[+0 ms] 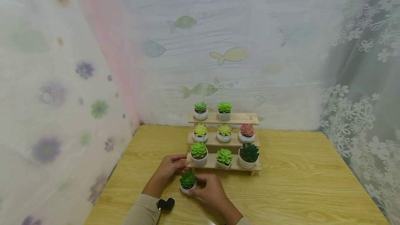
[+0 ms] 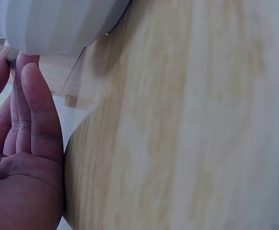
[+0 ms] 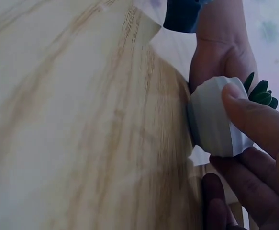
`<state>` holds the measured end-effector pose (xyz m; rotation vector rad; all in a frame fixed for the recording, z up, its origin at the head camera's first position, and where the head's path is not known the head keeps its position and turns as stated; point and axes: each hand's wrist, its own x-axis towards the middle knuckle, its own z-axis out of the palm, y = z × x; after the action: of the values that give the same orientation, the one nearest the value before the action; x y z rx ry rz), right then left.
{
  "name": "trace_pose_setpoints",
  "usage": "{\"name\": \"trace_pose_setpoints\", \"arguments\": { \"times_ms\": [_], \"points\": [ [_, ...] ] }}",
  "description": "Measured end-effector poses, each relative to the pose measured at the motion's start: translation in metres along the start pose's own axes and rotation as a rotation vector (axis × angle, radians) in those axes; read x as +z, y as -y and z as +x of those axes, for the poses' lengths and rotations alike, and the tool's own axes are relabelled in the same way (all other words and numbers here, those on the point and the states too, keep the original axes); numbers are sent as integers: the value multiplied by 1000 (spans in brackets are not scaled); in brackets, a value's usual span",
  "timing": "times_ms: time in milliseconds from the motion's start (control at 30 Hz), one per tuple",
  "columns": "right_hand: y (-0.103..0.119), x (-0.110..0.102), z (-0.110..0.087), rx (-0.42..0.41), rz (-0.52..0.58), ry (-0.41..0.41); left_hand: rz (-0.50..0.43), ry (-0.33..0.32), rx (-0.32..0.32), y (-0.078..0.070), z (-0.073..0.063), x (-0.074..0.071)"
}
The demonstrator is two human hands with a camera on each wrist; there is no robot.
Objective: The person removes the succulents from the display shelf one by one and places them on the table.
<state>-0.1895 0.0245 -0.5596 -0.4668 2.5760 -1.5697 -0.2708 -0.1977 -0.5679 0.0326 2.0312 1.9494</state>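
My right hand (image 1: 211, 192) grips a small potted succulent (image 1: 188, 180) with dark green leaves, thumb on one side of its ribbed white pot (image 3: 213, 120) and fingers on the other. The pot is on or just above the table in front of a three-tier wooden plant stand (image 1: 240, 118); which, I cannot tell. At the lowest tier's left end, my left hand (image 1: 168, 166) pinches the board's end between thumb and fingers, its edge along the tabletop. In the left wrist view, a white pot (image 2: 53, 24) looms above these fingertips.
Potted succulents stand on every tier: two on top, among them a bright green one (image 1: 224, 108); three in the middle, including a pink one (image 1: 247, 130); three at the bottom, with a dark green one (image 1: 249, 153) at right. Patterned curtains surround the wooden table (image 1: 297, 183).
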Motion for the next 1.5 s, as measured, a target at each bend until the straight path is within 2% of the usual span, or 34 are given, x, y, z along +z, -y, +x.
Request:
{"name": "trace_pose_setpoints", "arguments": {
  "times_ms": [233,767,1500],
  "points": [
    [1,1,1,24,-1,10,-4,1,1,0,-1,0],
    [-1,1,6,31,-53,-27,3,10,18,0,1,1],
    [3,4,7,23,-92,-41,61,-12,19,0,1,0]
  ]
}}
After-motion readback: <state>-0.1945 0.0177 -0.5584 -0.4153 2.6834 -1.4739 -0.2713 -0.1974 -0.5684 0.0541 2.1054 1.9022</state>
